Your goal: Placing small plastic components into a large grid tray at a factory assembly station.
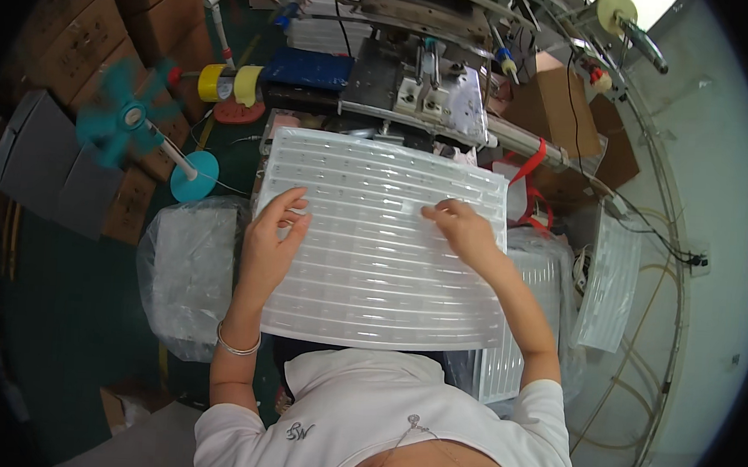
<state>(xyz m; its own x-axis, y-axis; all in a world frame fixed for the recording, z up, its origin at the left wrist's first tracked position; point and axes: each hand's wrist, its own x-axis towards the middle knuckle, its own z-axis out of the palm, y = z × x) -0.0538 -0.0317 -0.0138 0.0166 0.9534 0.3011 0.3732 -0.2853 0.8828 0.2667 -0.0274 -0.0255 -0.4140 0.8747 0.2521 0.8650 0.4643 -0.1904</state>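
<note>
A large translucent white plastic sheet [372, 272] with many parallel ribs lies in front of me, its near edge by my waist. Over its left side is my left hand [277, 236], fingers bent and apart from the thumb, with nothing seen in it. My right hand [464, 228] is above the upper right part of the sheet. Its thumb and index finger come together in a pinch, and whatever they may hold is too small to make out. Small marks show in the sheet's far rows.
Beyond the sheet stands a metal machine [417, 91]. A teal fan [133, 116], yellow tape rolls [229, 83] and stacked cartons [78, 36] are at left. Plastic-wrapped stacks flank me: a left bundle [192, 265] and a right bundle [542, 287]. Hoses run along the right wall.
</note>
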